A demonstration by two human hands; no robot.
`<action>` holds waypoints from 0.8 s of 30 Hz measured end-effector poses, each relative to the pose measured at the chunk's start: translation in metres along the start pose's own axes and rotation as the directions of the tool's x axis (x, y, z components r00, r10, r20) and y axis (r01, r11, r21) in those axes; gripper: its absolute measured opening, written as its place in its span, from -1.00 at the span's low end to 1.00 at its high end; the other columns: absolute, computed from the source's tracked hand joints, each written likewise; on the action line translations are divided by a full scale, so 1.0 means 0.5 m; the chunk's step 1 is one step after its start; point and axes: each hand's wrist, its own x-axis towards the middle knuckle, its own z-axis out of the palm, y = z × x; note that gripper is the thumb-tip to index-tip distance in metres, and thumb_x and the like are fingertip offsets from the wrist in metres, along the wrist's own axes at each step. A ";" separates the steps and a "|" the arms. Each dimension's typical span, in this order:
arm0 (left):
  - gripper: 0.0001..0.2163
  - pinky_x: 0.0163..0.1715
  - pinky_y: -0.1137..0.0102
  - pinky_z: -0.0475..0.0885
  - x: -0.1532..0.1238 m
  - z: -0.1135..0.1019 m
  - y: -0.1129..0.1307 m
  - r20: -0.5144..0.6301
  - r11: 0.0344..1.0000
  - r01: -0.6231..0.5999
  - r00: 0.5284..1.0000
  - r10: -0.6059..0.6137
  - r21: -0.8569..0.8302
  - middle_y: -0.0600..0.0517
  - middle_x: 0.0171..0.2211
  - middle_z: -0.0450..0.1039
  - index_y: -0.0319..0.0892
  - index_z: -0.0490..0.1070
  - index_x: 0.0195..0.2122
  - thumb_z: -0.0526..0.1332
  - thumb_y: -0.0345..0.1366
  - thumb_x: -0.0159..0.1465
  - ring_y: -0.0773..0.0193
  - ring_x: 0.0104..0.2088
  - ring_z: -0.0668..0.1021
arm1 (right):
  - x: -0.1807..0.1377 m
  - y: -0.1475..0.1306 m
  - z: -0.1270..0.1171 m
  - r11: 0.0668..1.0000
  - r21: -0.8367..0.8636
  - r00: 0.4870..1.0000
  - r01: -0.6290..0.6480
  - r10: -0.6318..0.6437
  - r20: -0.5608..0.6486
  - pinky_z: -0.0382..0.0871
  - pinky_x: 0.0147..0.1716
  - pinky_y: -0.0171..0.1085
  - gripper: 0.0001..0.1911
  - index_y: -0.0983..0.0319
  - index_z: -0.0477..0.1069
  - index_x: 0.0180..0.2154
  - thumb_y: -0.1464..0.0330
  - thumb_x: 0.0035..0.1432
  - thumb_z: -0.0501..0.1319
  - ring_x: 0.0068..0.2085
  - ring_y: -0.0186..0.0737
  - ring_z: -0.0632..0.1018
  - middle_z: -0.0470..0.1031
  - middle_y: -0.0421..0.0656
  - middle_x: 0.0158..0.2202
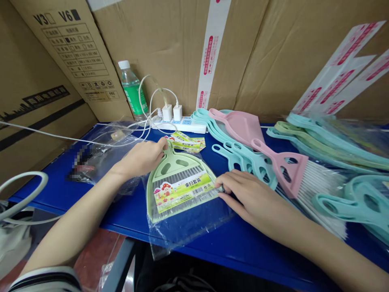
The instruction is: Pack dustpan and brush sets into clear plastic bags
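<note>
In front of me a green dustpan (151,202) with a matching green brush (166,165) laid in it rests inside a clear plastic bag (179,237). A printed label card (184,190) with red mushrooms lies over the bristles. My left hand (142,156) is closed around the handle end at the top. At the dustpan's right edge, my right hand (240,188) pinches the edge of the bagged set between thumb and fingers. The bag's lower part hangs over the table's front edge.
Pink and blue dustpans (240,123) and several blue brushes (243,156) lie to the right, with bagged sets (334,138) beyond. Spare label cards (187,142), a power strip (194,125) with cables and a bottle (132,93) stand toward the back. Cardboard boxes (170,48) wall the blue table (121,221).
</note>
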 end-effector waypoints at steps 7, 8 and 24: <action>-0.81 -0.42 0.35 0.33 -0.003 -0.001 -0.001 0.010 0.987 -0.063 0.998 0.065 -0.145 -0.10 -0.33 0.55 -0.23 0.26 -0.12 -0.08 -0.37 0.33 0.18 -0.38 0.57 | 0.000 0.001 -0.001 0.999 -0.029 0.999 0.038 -0.038 -0.009 0.40 -0.31 -0.16 -0.82 0.17 0.32 -0.33 0.51 0.25 0.03 -0.31 -0.13 0.53 0.50 -0.14 -0.38; -0.80 -0.40 0.34 0.34 -0.003 -0.001 -0.001 0.013 0.986 -0.066 0.998 0.069 -0.150 -0.10 -0.32 0.55 -0.23 0.25 -0.10 -0.09 -0.37 0.33 0.17 -0.36 0.58 | 0.000 0.002 -0.001 0.998 -0.038 0.999 0.043 -0.043 -0.009 0.40 -0.31 -0.16 -0.82 0.17 0.32 -0.33 0.52 0.25 0.03 -0.31 -0.12 0.53 0.50 -0.14 -0.38; -0.69 -0.36 0.33 0.41 -0.002 0.019 -0.007 -0.101 0.962 -0.213 0.975 0.198 -0.171 -0.11 -0.28 0.55 -0.27 0.24 0.05 -0.12 -0.41 0.34 0.18 -0.34 0.58 | 0.002 0.003 -0.003 0.999 -0.034 0.999 0.021 -0.020 0.025 0.35 -0.29 -0.13 -0.76 0.19 0.35 -0.32 0.39 0.36 -0.03 -0.32 -0.14 0.52 0.50 -0.14 -0.36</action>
